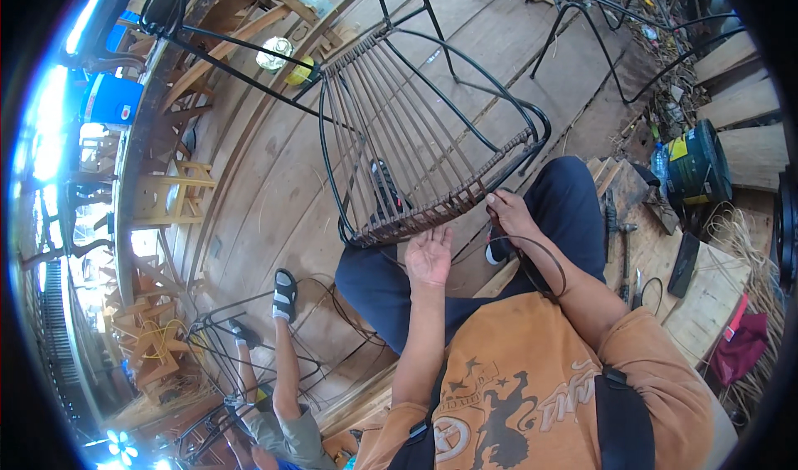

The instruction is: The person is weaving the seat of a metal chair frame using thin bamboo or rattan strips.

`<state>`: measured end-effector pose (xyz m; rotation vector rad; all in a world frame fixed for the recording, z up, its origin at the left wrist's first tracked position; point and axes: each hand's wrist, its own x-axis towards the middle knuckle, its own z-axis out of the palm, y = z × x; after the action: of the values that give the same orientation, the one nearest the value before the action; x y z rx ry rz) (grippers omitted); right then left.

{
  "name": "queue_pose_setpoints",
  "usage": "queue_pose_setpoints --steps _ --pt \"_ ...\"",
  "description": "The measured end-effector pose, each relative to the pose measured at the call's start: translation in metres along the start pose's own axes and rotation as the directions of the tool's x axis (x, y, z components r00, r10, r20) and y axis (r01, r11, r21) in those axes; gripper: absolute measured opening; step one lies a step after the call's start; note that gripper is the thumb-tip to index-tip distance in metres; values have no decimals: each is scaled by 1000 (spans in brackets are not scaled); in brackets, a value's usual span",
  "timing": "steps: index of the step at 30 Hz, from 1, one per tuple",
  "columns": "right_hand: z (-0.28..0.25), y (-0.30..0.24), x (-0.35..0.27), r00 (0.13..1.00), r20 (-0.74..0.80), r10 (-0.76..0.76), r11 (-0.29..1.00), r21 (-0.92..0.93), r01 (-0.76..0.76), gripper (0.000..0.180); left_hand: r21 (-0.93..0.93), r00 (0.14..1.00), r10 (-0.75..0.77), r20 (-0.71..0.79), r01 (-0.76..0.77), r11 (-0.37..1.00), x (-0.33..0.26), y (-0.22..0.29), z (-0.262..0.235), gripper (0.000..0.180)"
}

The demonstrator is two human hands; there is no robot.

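Note:
A black metal chair frame leans over my lap, with brown strands stretched lengthwise across its seat. Along the near edge the strands are wrapped into a woven band. Palm up, my left hand lies just under that band, its fingers extended and their tips at the edge; I see nothing held in it. My right hand is closed at the band's right end, thumb and fingers pinching a thin brown weaving strand. This strand loops back over my right forearm.
Hand tools, among them a hammer, lie on a wooden board at my right, near a dark green bucket. Another black metal frame stands far right. At the lower left a person's leg shows beside more metal frames.

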<state>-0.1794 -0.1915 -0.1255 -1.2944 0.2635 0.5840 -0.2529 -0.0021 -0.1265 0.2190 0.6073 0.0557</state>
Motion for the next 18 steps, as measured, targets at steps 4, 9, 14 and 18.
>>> queue_pose_setpoints --steps 4,9,14,18 --pt "2 -3 1 980 -91 -176 977 -136 163 31 108 994 95 -62 -88 990 -1 -5 19 27" --pt "20 -63 8 980 -45 -193 979 61 196 31 200 980 119 159 -150 968 -7 14 69 19" --pt "42 -118 48 972 89 -216 957 217 193 27 199 945 188 267 -245 949 20 45 123 17" --pt "53 -142 66 954 178 -243 945 264 192 27 198 923 260 284 -321 926 34 56 146 17"
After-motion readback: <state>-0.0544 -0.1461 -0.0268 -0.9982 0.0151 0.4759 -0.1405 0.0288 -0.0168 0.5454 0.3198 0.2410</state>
